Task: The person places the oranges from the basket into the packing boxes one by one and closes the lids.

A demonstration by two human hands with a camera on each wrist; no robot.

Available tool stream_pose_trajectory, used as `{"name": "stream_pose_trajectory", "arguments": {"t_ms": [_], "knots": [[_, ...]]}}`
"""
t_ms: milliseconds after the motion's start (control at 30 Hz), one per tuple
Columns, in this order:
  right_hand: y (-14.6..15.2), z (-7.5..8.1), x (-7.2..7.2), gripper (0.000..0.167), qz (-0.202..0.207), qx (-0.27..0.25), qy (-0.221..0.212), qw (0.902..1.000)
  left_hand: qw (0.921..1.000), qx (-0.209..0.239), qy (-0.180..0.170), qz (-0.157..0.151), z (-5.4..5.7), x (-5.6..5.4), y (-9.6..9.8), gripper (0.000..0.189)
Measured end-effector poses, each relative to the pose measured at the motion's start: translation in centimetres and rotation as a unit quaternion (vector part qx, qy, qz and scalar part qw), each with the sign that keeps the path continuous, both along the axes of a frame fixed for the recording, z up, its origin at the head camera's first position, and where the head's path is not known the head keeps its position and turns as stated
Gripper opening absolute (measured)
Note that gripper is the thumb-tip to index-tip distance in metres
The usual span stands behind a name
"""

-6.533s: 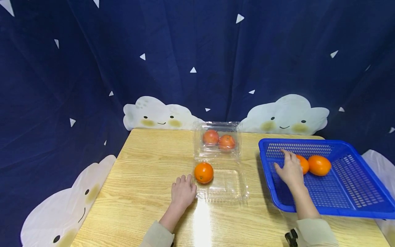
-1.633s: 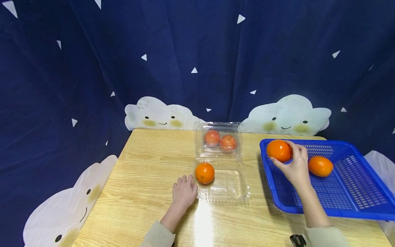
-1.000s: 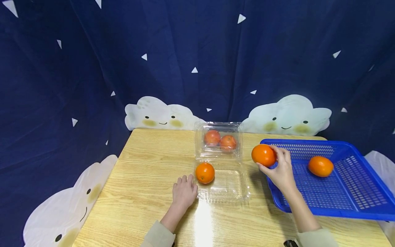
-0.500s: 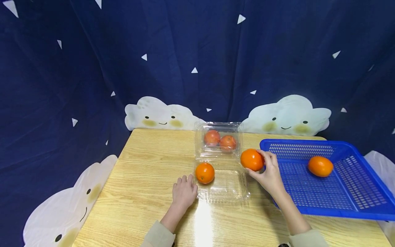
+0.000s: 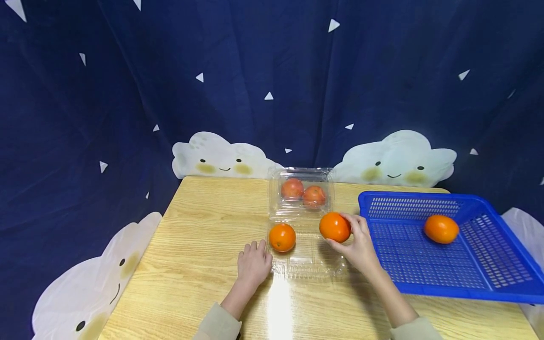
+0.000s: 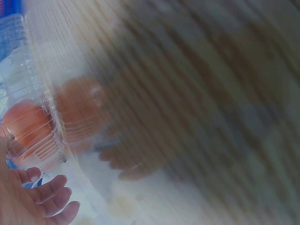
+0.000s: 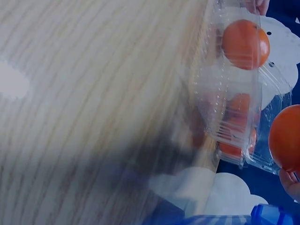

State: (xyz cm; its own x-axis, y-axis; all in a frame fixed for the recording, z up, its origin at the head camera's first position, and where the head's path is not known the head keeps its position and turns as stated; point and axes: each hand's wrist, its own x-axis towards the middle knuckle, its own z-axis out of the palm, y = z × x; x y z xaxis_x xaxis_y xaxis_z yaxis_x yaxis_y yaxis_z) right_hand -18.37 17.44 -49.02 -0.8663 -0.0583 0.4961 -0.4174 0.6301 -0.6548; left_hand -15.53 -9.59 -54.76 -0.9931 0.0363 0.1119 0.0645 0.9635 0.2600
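Note:
My right hand [image 5: 359,243] holds a glossy orange [image 5: 335,227] between thumb and fingers, over the right side of a clear plastic clamshell box [image 5: 310,271]. In the right wrist view, that held orange [image 7: 286,138] is at the right edge with fingertips under it. Another orange [image 5: 282,238] sits in the left side of the box. My left hand [image 5: 254,262] rests at the box's left edge. In the left wrist view, its fingers [image 6: 51,194] are loosely bent, with the thumb by the plastic wall.
A blue plastic basket [image 5: 437,290] stands on the right with one orange [image 5: 441,229] inside. Behind the box, two reddish fruits [image 5: 314,195] show under clear plastic [image 5: 272,193]. A dark blue curtain with cloud shapes hangs behind the wooden table [image 5: 204,212].
My right hand reached into the basket, lifted one of its two oranges and carried it left over the basket's rim to above the box. My left hand has stayed in place.

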Motion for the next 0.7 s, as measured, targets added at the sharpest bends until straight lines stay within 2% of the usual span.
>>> {"name": "stream_pose_trajectory", "arguments": {"t_ms": [367, 700], "knots": [[-1.3, -1.4, 0.8, 0.072, 0.025, 0.018, -0.023, 0.9993, 1.0000, 0.002, -0.002, 0.002, -0.1, 0.0, 0.0, 0.032], [-2.5, -2.0, 1.5, 0.073, 0.039, 0.027, -0.033, 0.9983, 1.0000, 0.004, -0.004, 0.002, -0.2, -0.1, 0.0, 0.034]]}}
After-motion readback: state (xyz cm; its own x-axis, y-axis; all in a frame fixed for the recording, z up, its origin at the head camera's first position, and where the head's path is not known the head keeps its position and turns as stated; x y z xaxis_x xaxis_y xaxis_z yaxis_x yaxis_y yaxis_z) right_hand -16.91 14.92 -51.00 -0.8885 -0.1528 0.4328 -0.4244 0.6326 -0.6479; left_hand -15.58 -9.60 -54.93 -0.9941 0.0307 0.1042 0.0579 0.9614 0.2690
